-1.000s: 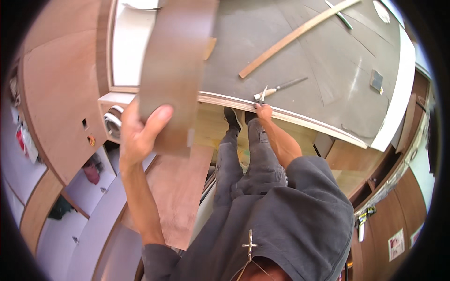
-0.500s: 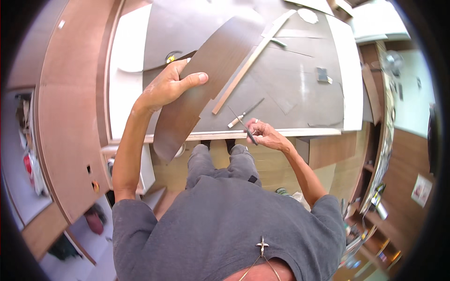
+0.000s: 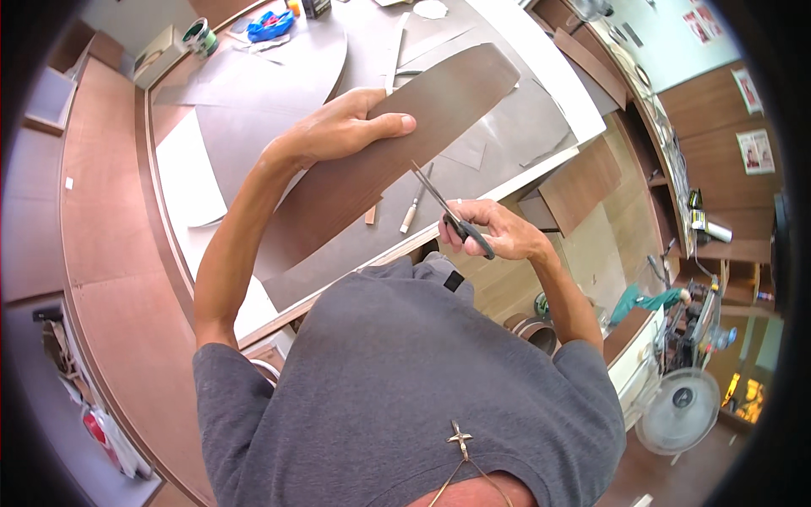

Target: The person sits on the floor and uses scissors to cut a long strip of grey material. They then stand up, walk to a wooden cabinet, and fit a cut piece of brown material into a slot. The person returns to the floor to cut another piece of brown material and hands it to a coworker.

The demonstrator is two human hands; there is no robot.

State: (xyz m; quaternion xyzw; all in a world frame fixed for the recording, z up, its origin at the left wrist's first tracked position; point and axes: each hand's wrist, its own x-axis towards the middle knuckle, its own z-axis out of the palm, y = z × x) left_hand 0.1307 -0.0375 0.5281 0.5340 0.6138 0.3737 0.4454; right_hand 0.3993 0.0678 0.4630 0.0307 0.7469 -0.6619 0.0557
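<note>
My left hand [image 3: 351,131] grips a long brown wood-grain sheet [image 3: 456,95] by its far edge, thumb on top and fingers underneath. The sheet slants above the worktable, with a small notch in its near edge. In my right hand [image 3: 503,230] is a pair of scissors [image 3: 467,230] with black handles. Their blades look nearly together, and the tips reach the sheet's near edge; whether they touch it I cannot tell. Between sheet and scissors, a tool with a pale wooden handle [image 3: 409,220] and a dark narrow blade lies on the table.
The worktable [image 3: 541,173] has a pale edge and carries large grey-brown sheets [image 3: 262,93], a thin strip [image 3: 396,51] and a blue bundle [image 3: 270,25]. A green can [image 3: 199,37] stands far left. Brown panels [image 3: 579,186] lean at right, and a fan [image 3: 678,410] stands lower right.
My view has turned rightward. The sheet has tilted flatter, and the scissors have come up to its near edge. Both hands keep their holds.
</note>
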